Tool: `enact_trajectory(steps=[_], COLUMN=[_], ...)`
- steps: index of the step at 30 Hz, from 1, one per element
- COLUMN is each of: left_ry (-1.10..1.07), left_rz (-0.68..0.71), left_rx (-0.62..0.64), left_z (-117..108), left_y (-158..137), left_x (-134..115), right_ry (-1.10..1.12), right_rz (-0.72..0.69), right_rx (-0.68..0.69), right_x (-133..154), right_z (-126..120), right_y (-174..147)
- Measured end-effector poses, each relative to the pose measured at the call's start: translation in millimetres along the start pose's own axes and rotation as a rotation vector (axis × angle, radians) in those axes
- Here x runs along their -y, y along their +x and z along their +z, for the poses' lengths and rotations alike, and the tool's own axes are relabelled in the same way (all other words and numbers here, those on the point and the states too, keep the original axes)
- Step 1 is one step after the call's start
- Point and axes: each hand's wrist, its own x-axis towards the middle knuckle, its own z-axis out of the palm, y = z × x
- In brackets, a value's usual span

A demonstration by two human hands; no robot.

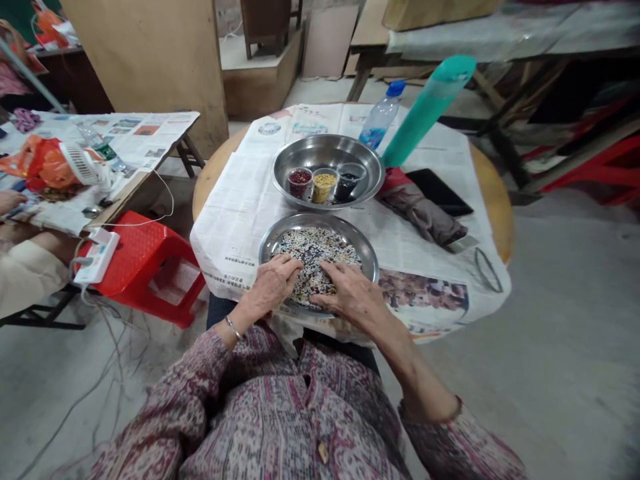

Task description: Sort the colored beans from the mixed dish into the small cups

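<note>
Mixed white and dark grains [320,241] lie in a round steel tray [372,263], under my left hand [273,283] and right hand [353,290]. The right is half open, thumb apart; the left is curled, its grip I cannot tell. Beyond stands a steel basin [325,148] with three clear plastic cups [324,188].

Beyond the shallow pan [370,257], the deep basin [320,157] is blocking the way straight ahead; the bottle [379,120], green tube [425,117] and grey bundle [423,212] are crowding its right, while newspaper [235,200] to the left is offering open passage
</note>
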Motion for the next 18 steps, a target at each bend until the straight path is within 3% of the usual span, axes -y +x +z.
enact_trajectory(steps=[4, 9, 11, 15, 18], left_ry=[-0.033, -0.088, -0.092, -0.1, -0.098], left_rz=[-0.011, -0.007, -0.014, -0.029, -0.032], left_rx=[-0.032, -0.105, -0.148, -0.195, -0.211], left_z=[0.4, 0.4, 1.7, 6.3, 9.1], left_y=[-1.6, -4.4, -5.8, -8.0, -8.4], left_x=[-0.1, 2.8, 4.4, 6.6, 7.5], right_ry=[0.141, 0.26, 0.261, 0.167, 0.081], right_rz=[-0.041, -0.029, -0.116, -0.43, -0.529], right_rx=[0.072, -0.046, -0.052, 0.04, 0.067], right_x=[5.5, 6.5, 6.2, 11.8, 17.4], right_z=[15.7, 21.3, 16.2, 8.9, 13.8], right_y=[17.0, 42.7, 44.1, 36.1, 36.9])
